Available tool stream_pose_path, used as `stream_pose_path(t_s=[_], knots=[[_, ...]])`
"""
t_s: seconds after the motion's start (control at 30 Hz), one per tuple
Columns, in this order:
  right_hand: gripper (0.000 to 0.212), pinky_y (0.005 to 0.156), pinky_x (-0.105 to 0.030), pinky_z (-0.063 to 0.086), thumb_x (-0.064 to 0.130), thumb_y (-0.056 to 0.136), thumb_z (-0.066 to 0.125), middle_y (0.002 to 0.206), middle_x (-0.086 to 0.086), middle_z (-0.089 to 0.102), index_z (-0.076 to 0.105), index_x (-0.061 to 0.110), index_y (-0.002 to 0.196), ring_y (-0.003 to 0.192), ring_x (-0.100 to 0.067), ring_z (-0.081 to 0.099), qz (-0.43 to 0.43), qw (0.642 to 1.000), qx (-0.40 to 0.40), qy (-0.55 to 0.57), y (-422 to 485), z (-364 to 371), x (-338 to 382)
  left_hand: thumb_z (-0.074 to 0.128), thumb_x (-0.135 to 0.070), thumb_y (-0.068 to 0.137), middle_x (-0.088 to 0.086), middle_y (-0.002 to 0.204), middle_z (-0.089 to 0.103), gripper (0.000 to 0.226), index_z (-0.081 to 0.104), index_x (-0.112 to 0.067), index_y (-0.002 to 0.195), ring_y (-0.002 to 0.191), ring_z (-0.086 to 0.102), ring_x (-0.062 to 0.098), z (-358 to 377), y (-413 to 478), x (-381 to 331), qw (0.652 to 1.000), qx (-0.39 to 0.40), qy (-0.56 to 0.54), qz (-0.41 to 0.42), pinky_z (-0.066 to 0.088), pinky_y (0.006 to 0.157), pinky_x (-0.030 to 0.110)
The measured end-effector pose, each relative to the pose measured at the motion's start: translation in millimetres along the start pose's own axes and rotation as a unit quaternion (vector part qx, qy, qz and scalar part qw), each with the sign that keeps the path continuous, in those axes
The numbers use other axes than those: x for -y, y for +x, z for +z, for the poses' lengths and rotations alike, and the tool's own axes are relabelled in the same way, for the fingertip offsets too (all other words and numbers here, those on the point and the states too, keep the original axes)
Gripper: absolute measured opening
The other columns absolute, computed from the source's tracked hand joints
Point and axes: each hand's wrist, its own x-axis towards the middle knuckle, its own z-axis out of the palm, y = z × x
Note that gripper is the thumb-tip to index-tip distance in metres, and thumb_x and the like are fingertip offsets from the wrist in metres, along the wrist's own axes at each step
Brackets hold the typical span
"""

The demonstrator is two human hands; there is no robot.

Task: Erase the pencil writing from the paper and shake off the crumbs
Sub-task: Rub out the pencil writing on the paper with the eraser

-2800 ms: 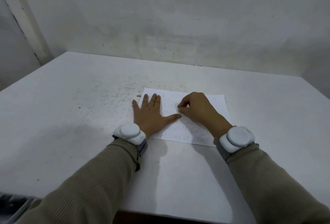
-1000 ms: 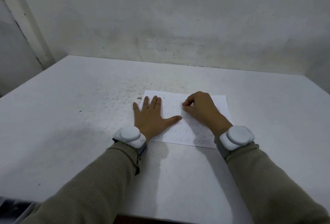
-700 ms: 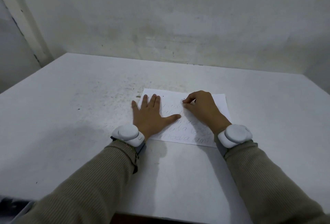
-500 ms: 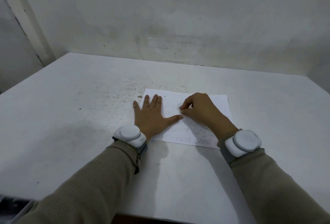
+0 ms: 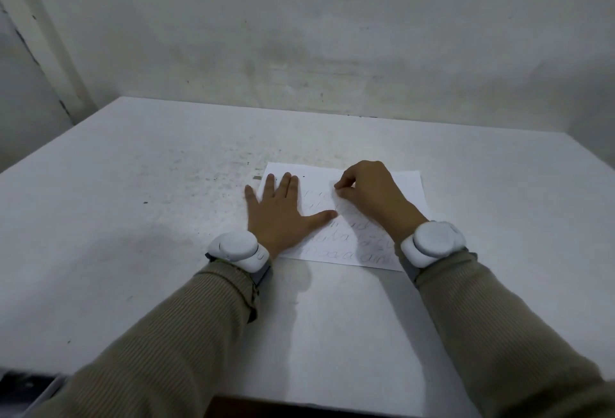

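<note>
A white sheet of paper with lines of faint pencil writing lies flat on the white table. My left hand presses flat on the sheet's left part, fingers straight and spread, thumb pointing right. My right hand sits on the upper middle of the sheet with its fingers curled and pinched together at the tips, against the paper. The eraser itself is hidden inside those fingers. The lower lines of writing are darker than the upper ones.
Dark specks and crumbs are scattered over the table to the left of and beyond the paper. A stained wall rises behind the table's far edge. Both wrists carry white round devices. The near table edge runs just below my forearms.
My right hand has been sliding back and forth over the upper lines of the sheet, now a little further up and left than half a second ago. The left hand stays put.
</note>
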Motion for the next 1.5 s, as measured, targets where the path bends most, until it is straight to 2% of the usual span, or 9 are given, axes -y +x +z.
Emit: stream_pose_path(t_s=[0.07,0.23,0.47,0.63,0.83,1.0,1.2,1.4,1.5], knots=[[0.014,0.088,-0.032,0.05,0.01,0.086,0.065,0.1,-0.003,0.073,0.077,0.012,0.094,0.099,-0.02,0.063,0.01,1.0,-0.014,-0.008,2.5,-0.2,0.7,0.018,-0.094,0.072,-0.004,0.166,-0.001,0.116,0.002,-0.019,0.159,0.152,-0.008,0.021,-0.7,-0.6,-0.1,1.0,-0.001,-0.002,-0.001,-0.006,0.117,0.061],[0.01,0.075,-0.019,0.047,0.009,0.081,0.072,0.091,0.001,0.074,0.079,0.012,0.088,0.083,-0.009,0.062,0.0,0.999,0.051,-0.007,-0.6,-4.8,8.0,0.018,-0.096,0.07,-0.004,0.166,0.0,0.118,0.003,-0.019,0.159,0.152,-0.008,0.021,0.3,0.7,-1.1,1.0,-0.002,-0.003,-0.004,-0.005,0.117,0.062],[0.012,0.083,-0.029,0.052,0.011,0.085,0.067,0.095,0.0,0.074,0.078,0.014,0.09,0.095,-0.018,0.065,0.028,0.999,-0.011,-0.021,6.7,-0.5,7.6,0.019,-0.095,0.071,-0.004,0.166,0.0,0.117,0.003,-0.019,0.159,0.152,-0.008,0.021,-1.2,-0.3,-0.2,1.0,-0.004,-0.01,-0.002,-0.006,0.117,0.061],[0.01,0.079,-0.024,0.053,0.008,0.08,0.073,0.087,0.002,0.073,0.079,0.013,0.086,0.083,-0.012,0.065,0.007,0.999,0.05,-0.004,1.0,-1.8,13.3,0.019,-0.096,0.07,-0.004,0.166,0.001,0.118,0.004,-0.019,0.159,0.152,-0.007,0.021,-0.4,1.5,-0.3,1.0,-0.009,-0.005,-0.004,-0.006,0.117,0.061],[0.012,0.084,-0.03,0.052,0.012,0.086,0.066,0.096,-0.001,0.074,0.077,0.012,0.09,0.095,-0.019,0.065,0.036,0.999,-0.024,-0.005,6.9,4.7,6.0,0.019,-0.096,0.07,-0.004,0.166,0.0,0.119,0.003,-0.019,0.158,0.152,-0.008,0.02,-1.2,-0.4,-0.7,1.0,-0.005,-0.018,0.0,-0.007,0.117,0.061],[0.012,0.083,-0.026,0.053,0.007,0.08,0.071,0.09,0.001,0.074,0.079,0.013,0.086,0.089,-0.013,0.065,0.013,0.999,0.047,-0.003,0.3,0.3,15.0,0.022,-0.095,0.071,-0.004,0.166,0.002,0.117,0.005,-0.018,0.158,0.152,-0.006,0.021,-0.7,1.5,-1.3,1.0,-0.009,-0.015,-0.002,-0.005,0.117,0.062],[0.013,0.082,-0.031,0.053,0.01,0.085,0.065,0.094,0.001,0.074,0.078,0.015,0.087,0.093,-0.018,0.065,0.043,0.999,-0.008,-0.001,7.6,4.8,10.9,0.022,-0.096,0.071,-0.004,0.166,0.002,0.118,0.005,-0.018,0.158,0.152,-0.006,0.021,0.8,1.5,-1.6,1.0,-0.012,-0.015,-0.001,-0.006,0.117,0.061],[0.011,0.079,-0.027,0.054,0.006,0.078,0.072,0.087,0.0,0.074,0.079,0.012,0.084,0.085,-0.014,0.066,0.019,0.998,0.054,-0.007,-0.1,-1.0,17.3,0.024,-0.095,0.072,-0.004,0.166,0.002,0.117,0.004,-0.019,0.158,0.152,-0.007,0.021,-1.7,0.2,-2.4,1.0,-0.004,-0.016,-0.004,-0.007,0.117,0.061],[0.011,0.081,-0.03,0.055,0.01,0.08,0.071,0.09,0.001,0.074,0.079,0.016,0.085,0.088,-0.015,0.066,0.032,0.999,0.028,0.0,5.0,1.1,14.9,0.022,-0.095,0.071,-0.004,0.166,0.0,0.117,0.003,-0.018,0.158,0.152,-0.008,0.021,-2.0,0.2,-2.2,1.0,-0.002,-0.013,-0.002,-0.007,0.117,0.061]])
